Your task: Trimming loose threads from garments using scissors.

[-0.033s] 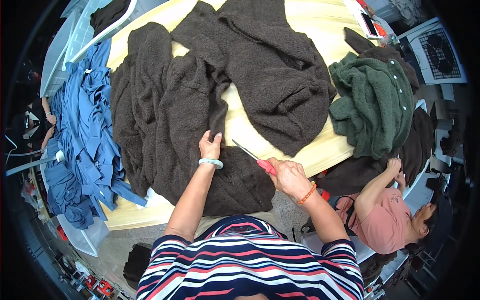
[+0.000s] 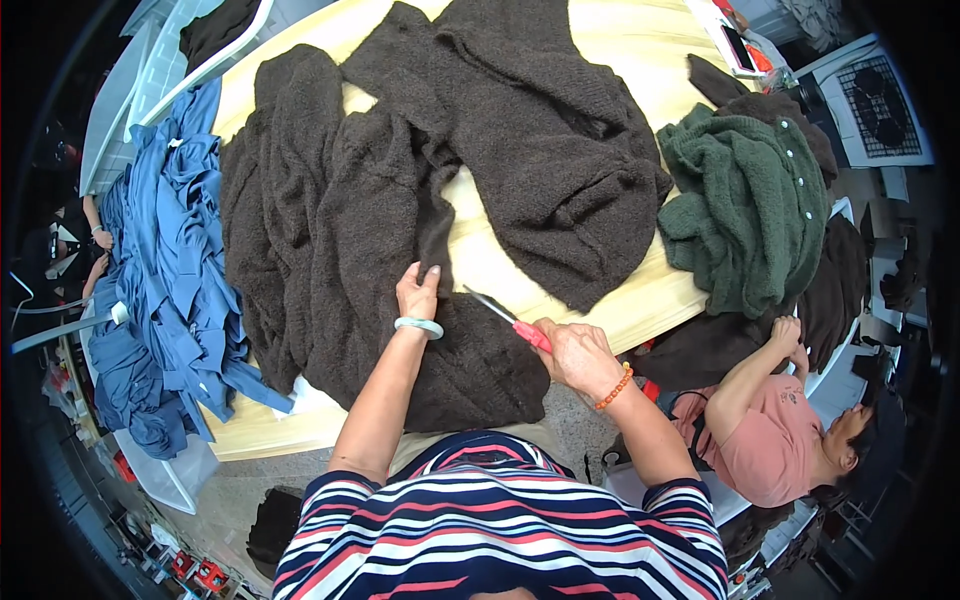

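Observation:
A dark brown, fuzzy knit garment (image 2: 370, 200) lies in folds before me and hangs over the table's near edge. My left hand (image 2: 418, 292), with a pale bangle at the wrist, has its fingers on the edge of this knit, pinching it. My right hand (image 2: 580, 355), wearing an orange bead bracelet, is closed round a red-handled tool with a slim metal blade (image 2: 531, 334). The blade points up and left, its tip close to the knit near my left hand. Another piece of dark brown knit (image 2: 570, 160) spreads across the table beyond.
Blue garments (image 2: 185, 240) are heaped at the left edge of the pale wooden table (image 2: 630, 325). A green buttoned knit (image 2: 745, 210) is piled on the right. At the lower right, a person in pink (image 2: 765, 440) handles dark cloth. A clear bin (image 2: 200, 75) stands far left.
My left hand has shifted very slightly left, and the blade tip has dipped a little. The garments lie as before.

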Demonstrator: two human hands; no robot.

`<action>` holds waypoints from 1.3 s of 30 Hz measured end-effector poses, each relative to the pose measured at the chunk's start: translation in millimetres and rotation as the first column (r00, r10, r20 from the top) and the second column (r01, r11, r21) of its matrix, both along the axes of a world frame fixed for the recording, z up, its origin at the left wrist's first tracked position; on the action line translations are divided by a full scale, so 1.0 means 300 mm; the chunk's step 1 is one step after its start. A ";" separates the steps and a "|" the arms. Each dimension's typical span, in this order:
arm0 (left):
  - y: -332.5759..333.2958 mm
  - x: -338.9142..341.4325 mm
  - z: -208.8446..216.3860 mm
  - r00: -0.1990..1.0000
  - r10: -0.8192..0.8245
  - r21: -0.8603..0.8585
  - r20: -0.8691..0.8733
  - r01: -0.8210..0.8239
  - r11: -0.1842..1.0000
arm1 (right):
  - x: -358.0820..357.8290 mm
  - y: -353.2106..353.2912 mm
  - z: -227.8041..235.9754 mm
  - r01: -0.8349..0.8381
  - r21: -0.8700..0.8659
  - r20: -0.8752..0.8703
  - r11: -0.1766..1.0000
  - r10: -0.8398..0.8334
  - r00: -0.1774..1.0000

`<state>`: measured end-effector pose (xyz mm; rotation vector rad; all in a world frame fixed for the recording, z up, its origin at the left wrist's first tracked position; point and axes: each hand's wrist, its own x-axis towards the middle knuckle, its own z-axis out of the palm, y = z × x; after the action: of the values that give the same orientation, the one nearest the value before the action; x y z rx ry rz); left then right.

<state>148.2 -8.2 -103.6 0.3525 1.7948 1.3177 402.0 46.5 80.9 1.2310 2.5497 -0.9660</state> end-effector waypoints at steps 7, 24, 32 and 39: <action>0.024 -0.039 0.104 0.808 0.113 0.011 0.579 -0.147 0.989 | -0.014 -0.003 0.039 -0.111 -0.171 0.073 0.979 0.125 0.989; 0.243 0.127 0.648 0.892 -0.181 0.566 0.415 -0.097 0.819 | -0.154 0.188 -0.021 0.259 -0.398 -0.621 0.880 -0.466 0.630; -0.257 0.181 0.352 0.543 -0.706 -0.252 -0.455 0.682 0.687 | -0.169 0.398 0.308 0.219 -0.350 -0.695 0.911 -0.409 0.592; -0.314 -0.153 0.846 0.488 -0.751 0.227 0.446 0.750 0.622 | -0.123 0.627 0.454 0.327 -0.166 -0.716 0.930 -0.342 0.609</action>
<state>102.2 -102.4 150.2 0.6428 0.9641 0.6593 365.1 234.5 217.1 1.6023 2.8794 -1.9194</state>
